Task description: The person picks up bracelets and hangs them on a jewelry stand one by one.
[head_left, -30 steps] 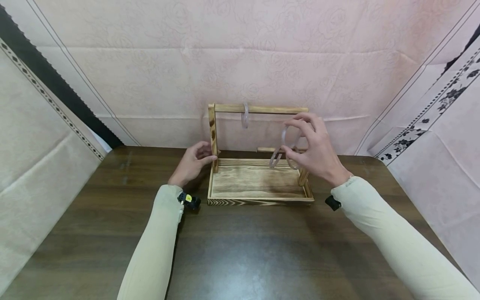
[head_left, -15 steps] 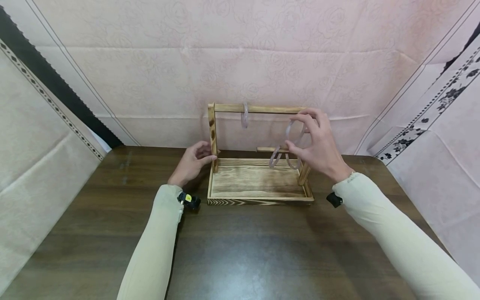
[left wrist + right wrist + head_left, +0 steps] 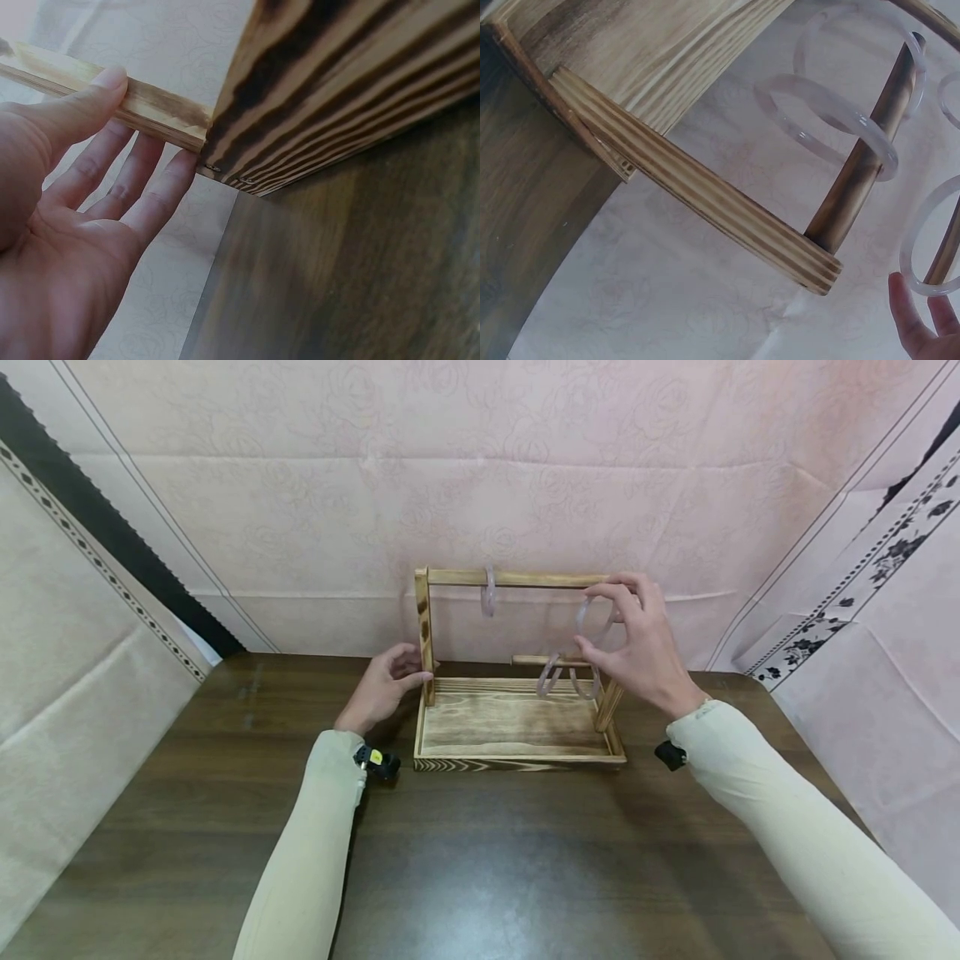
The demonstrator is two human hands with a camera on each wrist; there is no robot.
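A wooden bangle stand (image 3: 517, 727) with a tray base stands before me. My left hand (image 3: 382, 687) holds its left post (image 3: 169, 112), thumb on one side and fingers on the other. My right hand (image 3: 636, 647) pinches a pale translucent bangle (image 3: 581, 615) near the right end of the top bar (image 3: 532, 580). In the right wrist view, that bar shows inside the ring of the held bangle (image 3: 906, 251). Another bangle (image 3: 488, 595) hangs on the top bar, left of middle. Two bangles, one in front (image 3: 847, 114), hang on the lower short rod (image 3: 840, 202).
The stand sits at the far side of a dark brown wooden table (image 3: 465, 860). Right behind it rises a pale patterned cloth (image 3: 360, 510). The right post (image 3: 705, 195) carries the short rod, beneath my right hand.
My right hand has moved right and slightly up with the bangle, uncovering more of the lower rod and its bangles. The left hand keeps its hold on the post.
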